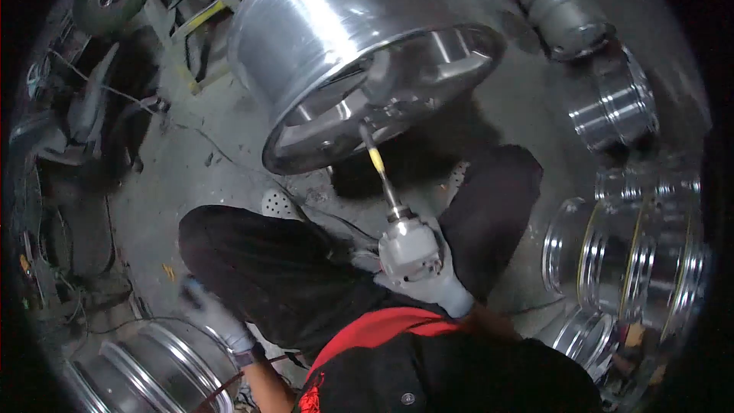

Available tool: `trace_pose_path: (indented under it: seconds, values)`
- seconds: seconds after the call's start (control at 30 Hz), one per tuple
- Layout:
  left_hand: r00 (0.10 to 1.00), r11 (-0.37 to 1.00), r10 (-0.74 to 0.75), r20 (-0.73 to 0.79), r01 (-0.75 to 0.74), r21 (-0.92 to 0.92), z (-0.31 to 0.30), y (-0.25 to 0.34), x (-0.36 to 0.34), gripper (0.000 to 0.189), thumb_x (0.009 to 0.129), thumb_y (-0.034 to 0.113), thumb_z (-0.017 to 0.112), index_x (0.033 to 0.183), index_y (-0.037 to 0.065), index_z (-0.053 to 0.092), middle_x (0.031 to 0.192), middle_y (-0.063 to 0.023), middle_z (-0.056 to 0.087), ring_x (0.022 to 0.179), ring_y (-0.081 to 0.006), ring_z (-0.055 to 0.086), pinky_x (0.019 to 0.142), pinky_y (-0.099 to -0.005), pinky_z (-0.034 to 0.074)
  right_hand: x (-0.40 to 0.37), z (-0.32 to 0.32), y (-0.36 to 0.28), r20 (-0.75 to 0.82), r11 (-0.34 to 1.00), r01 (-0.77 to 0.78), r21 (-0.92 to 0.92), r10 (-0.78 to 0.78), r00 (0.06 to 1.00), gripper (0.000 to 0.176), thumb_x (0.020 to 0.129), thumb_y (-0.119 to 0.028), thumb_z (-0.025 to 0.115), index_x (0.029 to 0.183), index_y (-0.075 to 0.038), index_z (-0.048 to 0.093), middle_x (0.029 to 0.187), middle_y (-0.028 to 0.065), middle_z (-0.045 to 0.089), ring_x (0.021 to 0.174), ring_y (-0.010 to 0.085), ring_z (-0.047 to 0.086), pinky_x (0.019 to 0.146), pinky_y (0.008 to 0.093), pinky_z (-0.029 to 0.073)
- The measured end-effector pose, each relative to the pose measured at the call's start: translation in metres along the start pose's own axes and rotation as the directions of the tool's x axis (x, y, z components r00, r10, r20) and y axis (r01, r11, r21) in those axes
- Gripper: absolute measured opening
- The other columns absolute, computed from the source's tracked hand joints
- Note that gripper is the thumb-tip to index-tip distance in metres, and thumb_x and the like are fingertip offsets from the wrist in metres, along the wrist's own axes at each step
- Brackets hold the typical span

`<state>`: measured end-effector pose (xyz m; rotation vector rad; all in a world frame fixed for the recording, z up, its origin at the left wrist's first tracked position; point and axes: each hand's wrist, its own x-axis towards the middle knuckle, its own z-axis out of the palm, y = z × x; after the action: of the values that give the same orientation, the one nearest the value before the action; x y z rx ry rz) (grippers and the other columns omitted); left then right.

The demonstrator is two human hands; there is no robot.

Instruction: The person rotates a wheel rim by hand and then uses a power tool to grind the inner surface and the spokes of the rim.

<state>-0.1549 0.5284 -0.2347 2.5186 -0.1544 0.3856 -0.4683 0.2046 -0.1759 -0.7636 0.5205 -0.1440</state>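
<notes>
One big polished wheel rim [336, 38] lies tilted on the concrete floor [191, 160], its open side turned toward the person. Just below the rim, the gloved right hand [432, 279] has its grip closed fully around a grey power tool [405, 248]. The tool's long shaft [380, 172], banded yellow, reaches up into the rim's mouth, and its tip meets the inner face. The gloved left hand [218, 321] hangs well below and left of the rim, blurred; I cannot tell whether its grip holds anything. More rims [627, 260] are stacked to the right of the big rim.
</notes>
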Motion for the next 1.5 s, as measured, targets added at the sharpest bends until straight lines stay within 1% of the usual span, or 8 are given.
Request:
trace_pose_path:
  seconds: [0.13,0.2,0.33,0.6,0.67,0.77,1.13,1.5]
  values:
    - [0.912,0.868,-0.384,0.145,0.303,0.392,0.013,-0.135,-0.137,0.055,0.110,0.024,0.062,0.156,-0.005,0.051,0.158,-0.0206,0.057,0.148,-0.0340,0.052,0.126,-0.0426,0.039,0.002,-0.001,-0.021,0.046,0.577,0.137,-0.805,-0.170,0.984,0.051,0.100,-0.036,0.076,0.144,-0.017,0.058,0.132,0.0053,0.070,0.125,0.0235,0.066,0.115,0.0492,0.047]
    - [0.813,0.783,-0.568,0.131,0.483,0.392,-0.010,-0.131,-0.185,0.055,0.110,0.024,0.062,0.156,-0.005,0.051,0.158,-0.0206,0.057,0.148,-0.0340,0.053,0.126,-0.0426,0.039,0.005,-0.013,-0.009,0.138,0.771,-0.250,0.585,0.210,0.968,0.058,0.097,-0.043,0.078,0.143,-0.013,0.058,0.128,0.0090,0.071,0.117,0.0268,0.069,0.106,0.0487,0.054]
    - [0.707,0.670,-0.702,0.090,0.612,0.420,-0.025,-0.110,-0.225,0.054,0.110,0.023,0.061,0.156,-0.005,0.051,0.158,-0.0206,0.057,0.147,-0.0340,0.053,0.126,-0.0427,0.039,0.021,-0.010,-0.040,0.328,0.134,-0.446,0.885,0.502,0.801,0.057,0.099,-0.058,0.057,0.117,-0.006,0.071,0.098,0.0124,0.072,0.091,0.0319,0.070,0.101,0.0497,0.056]
    - [0.636,0.604,-0.768,0.075,0.680,0.417,-0.023,-0.087,-0.243,0.053,0.110,0.022,0.060,0.156,-0.006,0.051,0.157,-0.0206,0.058,0.146,-0.0340,0.054,0.125,-0.0428,0.040,0.003,-0.049,-0.041,-0.003,0.557,-0.566,0.607,0.715,0.699,0.053,0.100,-0.058,0.056,0.099,-0.006,0.065,0.075,0.0032,0.059,0.063,0.0204,0.058,0.059,0.0383,0.051]
    - [0.635,0.604,-0.769,0.071,0.686,0.404,-0.019,-0.088,-0.244,0.053,0.110,0.021,0.059,0.156,-0.006,0.052,0.157,-0.0206,0.058,0.146,-0.0340,0.055,0.125,-0.0429,0.040,-0.005,-0.057,-0.030,-0.001,0.969,0.017,-0.248,-0.017,1.000,0.051,0.105,-0.028,0.070,0.148,-0.005,0.053,0.135,0.0154,0.066,0.107,0.0216,0.069,0.088,0.0444,0.060]
    - [0.653,0.623,-0.755,0.060,0.684,0.380,-0.018,-0.093,-0.251,0.053,0.110,0.021,0.059,0.156,-0.006,0.052,0.157,-0.0206,0.058,0.146,-0.0340,0.055,0.125,-0.0429,0.041,0.024,-0.038,-0.058,-0.129,0.669,-0.508,0.543,0.664,0.737,0.050,0.099,-0.059,0.059,0.095,-0.010,0.064,0.069,-0.0008,0.053,0.058,0.0172,0.052,0.056,0.0364,0.048]
    - [0.682,0.655,-0.729,-0.054,0.718,0.233,-0.063,-0.106,-0.274,0.052,0.111,0.019,0.057,0.156,-0.006,0.052,0.156,-0.0206,0.059,0.144,-0.0340,0.056,0.124,-0.0431,0.042,0.035,-0.074,-0.072,0.378,0.522,-0.592,0.614,0.463,0.802,0.055,0.097,-0.029,0.081,0.138,-0.001,0.057,0.118,0.0145,0.071,0.105,0.0273,0.074,0.089,0.0421,0.064]
    - [0.660,0.657,-0.746,0.092,0.705,0.267,-0.018,-0.079,-0.293,0.050,0.111,0.017,0.055,0.155,-0.006,0.052,0.156,-0.0206,0.060,0.143,-0.0340,0.058,0.123,-0.0433,0.044,0.012,-0.032,-0.094,0.337,0.494,0.545,-0.677,-0.451,0.827,0.079,0.086,-0.016,0.090,0.151,-0.005,0.047,0.124,0.0116,0.069,0.112,0.0237,0.072,0.096,0.0421,0.061]
